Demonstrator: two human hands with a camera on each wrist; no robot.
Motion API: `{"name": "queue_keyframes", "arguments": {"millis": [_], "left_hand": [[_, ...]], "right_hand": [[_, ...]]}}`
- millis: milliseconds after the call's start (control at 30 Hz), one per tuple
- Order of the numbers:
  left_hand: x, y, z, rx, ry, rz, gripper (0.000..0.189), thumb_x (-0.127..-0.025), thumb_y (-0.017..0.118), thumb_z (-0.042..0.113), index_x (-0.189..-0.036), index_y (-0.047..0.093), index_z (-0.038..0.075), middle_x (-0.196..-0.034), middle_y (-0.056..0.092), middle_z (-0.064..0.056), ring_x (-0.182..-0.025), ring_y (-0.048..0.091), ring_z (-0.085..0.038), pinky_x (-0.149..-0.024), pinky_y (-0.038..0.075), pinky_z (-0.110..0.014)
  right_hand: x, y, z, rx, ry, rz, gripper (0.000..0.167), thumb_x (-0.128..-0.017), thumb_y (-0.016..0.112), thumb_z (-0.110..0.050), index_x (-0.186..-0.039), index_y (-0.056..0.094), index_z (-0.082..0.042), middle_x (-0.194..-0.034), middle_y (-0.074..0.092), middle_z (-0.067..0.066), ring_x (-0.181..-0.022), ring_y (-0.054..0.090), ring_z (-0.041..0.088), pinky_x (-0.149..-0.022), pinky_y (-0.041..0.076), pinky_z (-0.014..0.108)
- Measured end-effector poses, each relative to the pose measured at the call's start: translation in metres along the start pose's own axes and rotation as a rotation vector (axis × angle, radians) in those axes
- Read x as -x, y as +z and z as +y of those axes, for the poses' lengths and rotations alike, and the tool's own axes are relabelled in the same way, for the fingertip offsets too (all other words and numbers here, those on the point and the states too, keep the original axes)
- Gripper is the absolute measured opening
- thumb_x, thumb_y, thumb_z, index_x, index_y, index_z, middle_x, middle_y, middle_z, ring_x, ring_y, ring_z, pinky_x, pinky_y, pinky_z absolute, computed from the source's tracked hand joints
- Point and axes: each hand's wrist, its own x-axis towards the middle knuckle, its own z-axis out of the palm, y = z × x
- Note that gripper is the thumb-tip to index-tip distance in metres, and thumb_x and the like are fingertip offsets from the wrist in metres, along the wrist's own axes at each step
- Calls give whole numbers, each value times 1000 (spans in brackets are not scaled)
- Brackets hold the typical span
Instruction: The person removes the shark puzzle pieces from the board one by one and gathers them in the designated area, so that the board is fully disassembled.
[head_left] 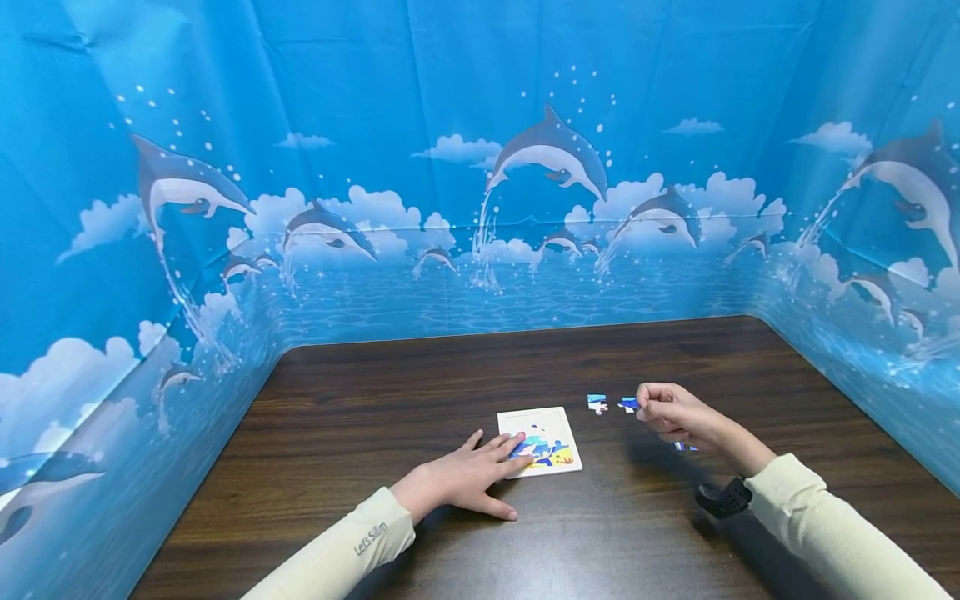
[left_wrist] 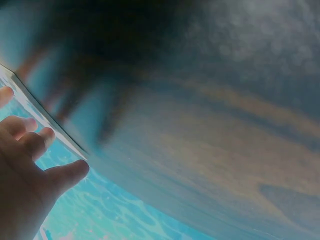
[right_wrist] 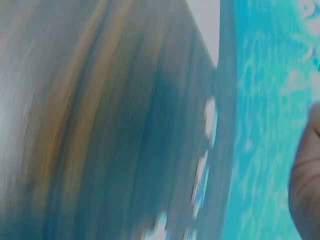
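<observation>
My left hand (head_left: 472, 475) lies spread over a white-framed jigsaw board (head_left: 536, 412), its fingertips resting on the picture. Blue, white and yellow pieces fill part of that board. To the right, my right hand (head_left: 678, 417) is raised above the table with thumb and index finger curled together. A blue puzzle piece (head_left: 628, 404) appears right at these fingertips; whether they pinch it or merely pass in front of it cannot be told. In the right wrist view only an edge of the right hand (right_wrist: 307, 175) shows, its fingertips out of frame.
Another puzzle piece (head_left: 597, 403) lies right of the board, and a further piece (head_left: 685, 446) is partly hidden beneath the right hand. The dark wooden table (head_left: 375, 392) is enclosed by a blue dolphin curtain (head_left: 450, 283). A black band (head_left: 723, 498) circles the right wrist.
</observation>
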Motion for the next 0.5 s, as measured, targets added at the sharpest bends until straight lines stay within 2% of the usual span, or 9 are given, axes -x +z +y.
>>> {"name": "queue_keyframes", "arguments": {"millis": [100,200,267,367,433,500], "left_hand": [[1,0,1,5,0,-4,79,-87,53,60,-151,18,30,-160,8,-2,-147,15,-23,-115,13,-57],[1,0,1,8,0,-4,79,-87,53,60,-151,19,29,-160,8,-3,-147,15,-23,-115,13,-58],[1,0,1,6,0,-2,79,-87,53,60,-151,19,29,-160,8,-2,-147,15,-23,-115,13,-58],[2,0,1,2,-1,3,79,-87,53,59,-151,19,29,-160,8,-2,-147,15,-23,-115,13,-58],[2,0,2,1,-2,5,79,-87,53,59,-151,19,29,-160,8,-3,-147,15,-23,-115,13,-57],[2,0,2,0,-1,6,79,-87,53,59,-151,19,29,-160,9,-3,-147,16,-24,-115,14,-58]], "right_hand": [[-12,14,0,-153,-113,44,36,-93,29,7,-87,54,-18,-58,30,-7,-47,10,14,-39,2,33],[-23,29,0,-211,-191,175,35,-93,31,6,-84,55,-18,-59,40,-10,-47,15,11,-42,5,31],[-29,40,0,-186,-206,310,30,-93,39,4,-83,55,-18,-64,50,-11,-47,25,7,-42,12,26],[-39,53,1,-107,-192,467,18,-91,51,1,-88,57,-16,-75,58,-10,-58,47,3,-47,35,19],[-45,59,3,-16,-174,532,16,-88,59,0,-95,57,-15,-85,60,-8,-71,56,3,-59,48,19],[-50,64,6,81,-161,560,23,-85,65,-1,-103,56,-13,-94,61,-7,-83,60,4,-71,52,19]]}}
